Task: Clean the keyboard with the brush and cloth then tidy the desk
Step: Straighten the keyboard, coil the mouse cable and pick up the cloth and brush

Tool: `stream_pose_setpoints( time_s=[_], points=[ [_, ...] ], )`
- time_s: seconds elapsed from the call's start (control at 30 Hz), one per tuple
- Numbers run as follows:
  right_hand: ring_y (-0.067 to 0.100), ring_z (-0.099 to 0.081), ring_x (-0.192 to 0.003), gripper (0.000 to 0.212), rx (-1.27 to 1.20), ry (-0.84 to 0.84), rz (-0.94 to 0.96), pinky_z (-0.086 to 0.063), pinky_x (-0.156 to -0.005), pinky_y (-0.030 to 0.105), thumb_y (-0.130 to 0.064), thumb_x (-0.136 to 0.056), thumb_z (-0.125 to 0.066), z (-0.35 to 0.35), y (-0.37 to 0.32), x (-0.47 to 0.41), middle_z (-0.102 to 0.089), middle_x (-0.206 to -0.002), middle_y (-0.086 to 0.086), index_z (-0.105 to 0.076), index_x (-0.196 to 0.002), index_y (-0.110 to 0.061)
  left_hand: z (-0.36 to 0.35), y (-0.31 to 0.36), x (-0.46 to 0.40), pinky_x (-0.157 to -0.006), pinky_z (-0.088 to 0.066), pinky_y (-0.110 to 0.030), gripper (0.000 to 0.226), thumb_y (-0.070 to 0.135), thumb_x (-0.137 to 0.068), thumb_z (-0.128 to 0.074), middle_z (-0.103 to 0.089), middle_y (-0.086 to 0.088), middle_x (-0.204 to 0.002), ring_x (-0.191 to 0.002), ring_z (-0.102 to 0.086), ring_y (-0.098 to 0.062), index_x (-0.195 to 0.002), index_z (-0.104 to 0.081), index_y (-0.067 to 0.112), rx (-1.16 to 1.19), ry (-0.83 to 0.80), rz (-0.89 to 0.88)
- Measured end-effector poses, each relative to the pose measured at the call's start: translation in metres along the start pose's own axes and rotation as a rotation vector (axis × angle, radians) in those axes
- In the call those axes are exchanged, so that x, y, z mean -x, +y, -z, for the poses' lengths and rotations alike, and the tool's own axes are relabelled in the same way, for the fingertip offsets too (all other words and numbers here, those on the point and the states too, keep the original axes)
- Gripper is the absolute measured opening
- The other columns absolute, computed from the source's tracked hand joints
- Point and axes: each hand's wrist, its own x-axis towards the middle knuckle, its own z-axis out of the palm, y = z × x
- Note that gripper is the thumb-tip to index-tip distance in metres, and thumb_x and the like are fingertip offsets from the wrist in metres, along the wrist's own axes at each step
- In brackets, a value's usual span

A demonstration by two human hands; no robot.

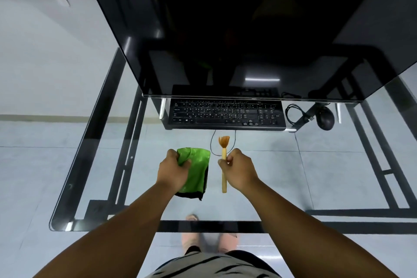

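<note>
Keyboard (226,113) cleaning is judged not yet begun: the black keyboard lies at the far side of the glass worktop (293,176), partly tucked under the lower edge of a large dark monitor (225,29), and neither tool is touching it. The green cloth (196,170) is gripped at its upper left corner by the left hand (174,170), whose fingers are curled into the fabric; the rest of the cloth is spread on the glass. The wooden brush (223,162) is pinched by the right hand (240,169) around the upper part of its handle, bristles pointed toward the keyboard. Whether the handle's lower end rests on the glass cannot be told.

Several risks are judged from this layout. The monitor's edge overhangs the back rows of keys, so it could be struck by the brush or knuckles if the far keys are reached without the keyboard being drawn forward. A thin black cable (212,142) loops out from under the keyboard just beside the brush head, and could be snagged by the bristles or handle. A coiled cable (295,114) and a black mouse (325,118) sit right of the keyboard and could be knocked by a wide sweep. The light pinch could let the brush slip onto the glass.
</note>
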Motion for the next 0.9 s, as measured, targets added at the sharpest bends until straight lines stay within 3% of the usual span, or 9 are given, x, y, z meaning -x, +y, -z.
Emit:
stream_pose_setpoints(
  time_s=[0.13, 0.2, 0.27, 0.3, 0.4, 0.53, 0.67, 0.8, 0.9],
  points=[
    [0.022, -0.063, -0.072, 0.024, -0.111, 0.081, 0.099, -0.051, -0.066, 0.033, -0.033, -0.092, -0.063, 0.017, -0.013, -0.003, -0.063, -0.076, 0.000, -0.051, -0.093, -0.012, 0.007, 0.014, 0.000, -0.061, -0.047, -0.031, 0.025, 0.032, -0.093, -0.058, -0.058, -0.006, -0.091, -0.080, -0.059, -0.024, -0.101, -0.044, 0.012, 0.128, -0.038, -0.031],
    [0.019, -0.061, -0.066, 0.022, -0.153, 0.118, 0.151, -0.049, -0.058, 0.028, -0.029, -0.092, -0.064, 0.031, -0.021, -0.005, -0.060, -0.070, -0.002, -0.052, -0.096, -0.011, 0.013, 0.026, 0.004, -0.059, -0.046, -0.029, 0.025, 0.031, -0.094, -0.058, -0.060, -0.008, -0.097, -0.083, -0.060, -0.021, -0.104, -0.045, 0.012, 0.197, -0.028, -0.071],
    [0.014, -0.057, -0.059, 0.021, -0.183, 0.161, 0.218, -0.041, -0.044, 0.014, -0.024, -0.091, -0.065, 0.047, -0.033, -0.008, -0.056, -0.063, -0.004, -0.053, -0.098, -0.009, 0.023, 0.040, 0.007, -0.067, -0.050, -0.031, 0.025, 0.032, -0.094, -0.059, -0.062, -0.006, -0.100, -0.087, -0.062, -0.021, -0.105, -0.046, 0.014, 0.275, 0.006, -0.114],
    [0.010, -0.055, -0.056, 0.020, -0.200, 0.182, 0.250, -0.040, -0.042, 0.013, -0.021, -0.090, -0.067, 0.055, -0.040, -0.009, -0.055, -0.061, -0.006, -0.053, -0.098, -0.009, 0.029, 0.046, 0.008, -0.073, -0.052, -0.034, 0.023, 0.032, -0.093, -0.060, -0.063, -0.006, -0.101, -0.090, -0.063, -0.022, -0.104, -0.046, 0.017, 0.312, 0.024, -0.135],
    [0.004, -0.055, -0.058, 0.019, -0.254, 0.221, 0.314, -0.045, -0.051, 0.018, -0.021, -0.088, -0.069, 0.078, -0.065, -0.012, -0.055, -0.061, -0.009, -0.054, -0.096, -0.013, 0.052, 0.069, 0.011, -0.079, -0.056, -0.041, 0.016, 0.032, -0.093, -0.061, -0.066, -0.005, -0.101, -0.092, -0.066, -0.023, -0.096, -0.047, 0.025, 0.416, 0.065, -0.198],
    [0.004, -0.059, -0.062, 0.020, -0.323, 0.253, 0.423, -0.047, -0.059, 0.018, -0.026, -0.086, -0.071, 0.101, -0.098, -0.011, -0.062, -0.066, -0.005, -0.057, -0.098, -0.018, 0.084, 0.103, 0.024, -0.066, -0.051, -0.026, 0.017, 0.026, -0.093, -0.061, -0.066, -0.001, -0.096, -0.086, -0.066, -0.016, -0.102, -0.050, 0.017, 0.524, 0.130, -0.316],
    [0.002, -0.059, -0.059, 0.020, -0.397, 0.323, 0.525, -0.043, -0.056, 0.011, -0.029, -0.083, -0.074, 0.121, -0.145, -0.011, -0.065, -0.068, -0.004, -0.059, -0.096, -0.024, 0.129, 0.131, 0.031, -0.075, -0.056, -0.036, 0.015, 0.026, -0.093, -0.062, -0.068, -0.006, -0.101, -0.092, -0.069, -0.022, -0.102, -0.052, 0.019, 0.613, 0.123, -0.421],
    [0.001, -0.059, -0.059, 0.020, -0.459, 0.358, 0.639, -0.045, -0.057, 0.012, -0.030, -0.083, -0.075, 0.135, -0.203, -0.007, -0.066, -0.067, -0.004, -0.060, -0.096, -0.026, 0.184, 0.153, 0.037, -0.063, -0.055, -0.030, 0.015, 0.023, -0.094, -0.059, -0.069, -0.002, -0.092, -0.082, -0.071, -0.015, -0.104, -0.053, 0.015, 0.727, 0.140, -0.522],
    [0.002, -0.059, -0.059, 0.020, -0.488, 0.374, 0.695, -0.046, -0.058, 0.013, -0.030, -0.082, -0.075, 0.142, -0.241, -0.001, -0.066, -0.069, -0.003, -0.060, -0.095, -0.027, 0.226, 0.160, 0.036, -0.065, -0.056, -0.038, 0.015, 0.024, -0.094, -0.060, -0.070, -0.006, -0.095, -0.083, -0.071, -0.021, -0.106, -0.055, 0.016, 0.820, 0.142, -0.549]
  ],
)
